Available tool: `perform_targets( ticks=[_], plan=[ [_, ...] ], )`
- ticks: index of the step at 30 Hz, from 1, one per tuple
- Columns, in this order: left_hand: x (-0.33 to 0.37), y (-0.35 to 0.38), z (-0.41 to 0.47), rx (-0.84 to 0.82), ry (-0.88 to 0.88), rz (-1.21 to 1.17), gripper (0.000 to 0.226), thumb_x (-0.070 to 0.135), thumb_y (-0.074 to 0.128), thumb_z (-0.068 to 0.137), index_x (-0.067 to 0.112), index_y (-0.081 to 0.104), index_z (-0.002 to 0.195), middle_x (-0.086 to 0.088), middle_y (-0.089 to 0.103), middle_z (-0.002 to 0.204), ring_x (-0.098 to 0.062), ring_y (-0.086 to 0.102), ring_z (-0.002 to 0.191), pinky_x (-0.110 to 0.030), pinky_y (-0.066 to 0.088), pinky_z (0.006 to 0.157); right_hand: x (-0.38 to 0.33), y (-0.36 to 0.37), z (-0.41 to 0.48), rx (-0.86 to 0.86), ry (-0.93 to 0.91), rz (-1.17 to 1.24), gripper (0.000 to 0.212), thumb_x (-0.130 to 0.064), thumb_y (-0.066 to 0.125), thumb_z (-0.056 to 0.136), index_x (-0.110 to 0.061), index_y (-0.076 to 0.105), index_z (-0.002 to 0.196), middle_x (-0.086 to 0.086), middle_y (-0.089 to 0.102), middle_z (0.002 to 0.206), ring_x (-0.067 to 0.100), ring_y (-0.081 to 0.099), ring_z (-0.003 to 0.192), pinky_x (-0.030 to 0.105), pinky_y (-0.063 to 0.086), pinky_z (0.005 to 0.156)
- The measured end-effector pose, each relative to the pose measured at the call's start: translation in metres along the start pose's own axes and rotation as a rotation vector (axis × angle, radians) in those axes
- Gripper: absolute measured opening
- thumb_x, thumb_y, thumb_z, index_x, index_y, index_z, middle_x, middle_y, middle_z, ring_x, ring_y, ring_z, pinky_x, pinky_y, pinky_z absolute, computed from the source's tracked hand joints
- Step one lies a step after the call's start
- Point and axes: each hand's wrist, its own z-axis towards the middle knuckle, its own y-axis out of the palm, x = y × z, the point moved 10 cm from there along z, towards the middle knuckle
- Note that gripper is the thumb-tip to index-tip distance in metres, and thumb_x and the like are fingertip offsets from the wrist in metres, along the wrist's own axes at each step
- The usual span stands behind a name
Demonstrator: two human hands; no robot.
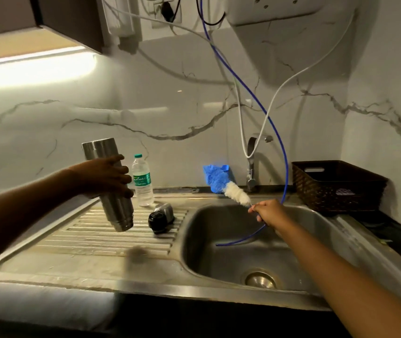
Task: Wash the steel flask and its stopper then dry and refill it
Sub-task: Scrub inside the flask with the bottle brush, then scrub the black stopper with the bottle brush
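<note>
Our left hand [107,176] is wrapped round the middle of the steel flask [118,211], holding it in the air over the ribbed drainboard [92,237], tilted, w/ its narrower stepped end pointing down. Our right hand [265,212] is well apart from it, over the sink [243,254], fingers pinched on the thin handle of a bottle brush [237,195] whose fluffy white head points up & left. The stopper [161,218], black & steel, lies on its side on the drainboard btwn the flask and the sink. A plastic water bottle [142,184] stands upright just behind the flask. A blue cloth [215,178] sits by the wall next to the tap [252,167]. A blue hose [286,172] hangs down into the sink. A dark woven basket [338,189] stands on the table at far right.
</note>
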Motion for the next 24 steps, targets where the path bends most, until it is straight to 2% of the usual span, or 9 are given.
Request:
perform_targets(
  ticks=[2, 5, 7, 10, 12, 14, 17, 19, 24],
  plan=[
    [0.004, 0.014, 0.008, -0.036, 0.012, 0.008, 0.069, 0.018, 0.051, 0.095, 0.038, 0.012, 0.148, -0.001, 0.027, 0.151, -0.028, 0.019, 0.142, -0.053, -0.003, 0.114, 0.003, 0.012, 0.006, 0.015, -0.007, -0.02, 0.015, -0.019, 0.06, 0.088, -0.013, 0.072, 0.083, 0.006, 0.058, 0.057, 0.018, 0.053, 0.06, 0.031, 0.043, 0.067],
    [0.011, 0.033, 0.019, -0.066, 0.022, 0.018, 0.066, 0.016, 0.052, 0.095, 0.036, 0.017, 0.148, -0.004, 0.029, 0.152, -0.03, 0.021, 0.142, -0.054, -0.002, 0.114, 0.005, 0.013, 0.009, 0.039, -0.032, -0.038, 0.016, -0.018, 0.057, 0.09, -0.012, 0.071, 0.085, 0.006, 0.057, 0.057, 0.019, 0.054, 0.062, 0.03, 0.042, 0.069],
    [0.018, 0.036, 0.026, 0.02, 0.028, 0.049, 0.066, 0.02, 0.064, 0.087, 0.035, 0.032, 0.143, -0.004, 0.042, 0.144, -0.031, 0.034, 0.136, -0.058, 0.008, 0.113, 0.007, 0.007, 0.011, 0.053, -0.045, -0.045, 0.015, -0.018, 0.057, 0.091, -0.014, 0.071, 0.085, 0.006, 0.056, 0.057, 0.019, 0.054, 0.062, 0.03, 0.041, 0.068],
    [0.024, 0.026, 0.031, 0.286, 0.07, 0.125, 0.077, 0.028, 0.096, 0.03, 0.036, 0.069, 0.102, 0.002, 0.071, 0.094, -0.026, 0.068, 0.09, -0.055, 0.047, 0.089, 0.007, 0.004, 0.011, 0.048, -0.056, -0.073, 0.015, -0.018, 0.055, 0.092, -0.015, 0.069, 0.086, 0.005, 0.056, 0.061, 0.019, 0.054, 0.065, 0.032, 0.043, 0.071],
    [0.028, 0.032, 0.036, 0.366, 0.091, 0.141, 0.081, 0.028, 0.096, 0.017, 0.036, 0.073, 0.094, 0.003, 0.072, 0.086, -0.024, 0.07, 0.082, -0.052, 0.051, 0.084, 0.006, 0.002, 0.01, 0.046, -0.067, -0.096, 0.016, -0.019, 0.055, 0.092, -0.017, 0.068, 0.085, 0.004, 0.057, 0.062, 0.018, 0.054, 0.064, 0.032, 0.043, 0.071],
    [0.026, 0.029, 0.036, 0.281, 0.081, 0.177, 0.083, 0.026, 0.096, 0.032, 0.037, 0.067, 0.11, 0.001, 0.071, 0.1, -0.026, 0.067, 0.095, -0.055, 0.045, 0.093, 0.004, 0.001, 0.008, 0.043, -0.081, -0.104, 0.017, -0.019, 0.054, 0.093, -0.018, 0.068, 0.085, 0.003, 0.058, 0.062, 0.016, 0.054, 0.062, 0.031, 0.042, 0.069],
    [0.028, 0.039, 0.042, 0.088, 0.099, 0.093, 0.075, 0.012, 0.064, 0.086, 0.032, 0.025, 0.147, -0.008, 0.038, 0.147, -0.033, 0.031, 0.137, -0.057, 0.006, 0.113, -0.001, 0.0, 0.006, 0.039, -0.107, -0.136, 0.016, -0.02, 0.054, 0.093, -0.019, 0.067, 0.085, 0.002, 0.058, 0.063, 0.014, 0.053, 0.062, 0.028, 0.04, 0.063],
    [0.027, 0.043, 0.041, -0.03, 0.094, 0.086, 0.072, 0.014, 0.054, 0.093, 0.03, 0.013, 0.15, -0.009, 0.025, 0.153, -0.032, 0.018, 0.142, -0.054, -0.003, 0.114, -0.002, 0.0, 0.004, 0.034, -0.113, -0.159, 0.016, -0.021, 0.053, 0.094, -0.02, 0.067, 0.085, 0.002, 0.058, 0.064, 0.014, 0.054, 0.063, 0.028, 0.04, 0.062],
    [0.028, 0.042, 0.04, -0.039, 0.094, 0.014, 0.071, 0.025, 0.055, 0.093, 0.033, 0.012, 0.149, -0.007, 0.025, 0.153, -0.03, 0.017, 0.142, -0.053, -0.002, 0.114, -0.002, -0.001, 0.001, 0.025, -0.111, -0.184, 0.016, -0.019, 0.054, 0.094, -0.017, 0.068, 0.086, 0.003, 0.058, 0.062, 0.015, 0.053, 0.061, 0.024, 0.038, 0.056]
  ],
)
